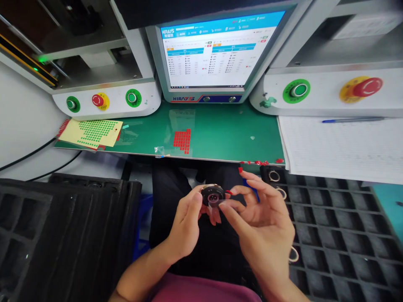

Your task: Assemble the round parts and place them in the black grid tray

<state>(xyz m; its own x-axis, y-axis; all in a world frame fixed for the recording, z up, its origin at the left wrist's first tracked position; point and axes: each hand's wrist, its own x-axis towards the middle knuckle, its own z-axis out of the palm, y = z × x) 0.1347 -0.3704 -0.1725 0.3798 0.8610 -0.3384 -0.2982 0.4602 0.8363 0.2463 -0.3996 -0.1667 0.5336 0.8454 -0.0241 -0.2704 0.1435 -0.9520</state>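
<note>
A small round black part (213, 195) with a metal rim is held over my lap, below the bench edge. My left hand (188, 220) grips it from the left with thumb and fingers. My right hand (262, 224) touches its right side with thumb and forefinger, on a small clear film at the part's lower edge. A small red sticker sits on a right fingertip (240, 170), and something blue (254, 191) shows behind the right fingers.
A green mat (220, 134) carries red sticker squares (183, 139) and a yellow sheet of green dots (92, 133). Black compartment trays stand left (63, 239) and right (340, 226), the right one holding metal rings. A monitor (217, 52), button panels, paper and pen (352, 120) lie behind.
</note>
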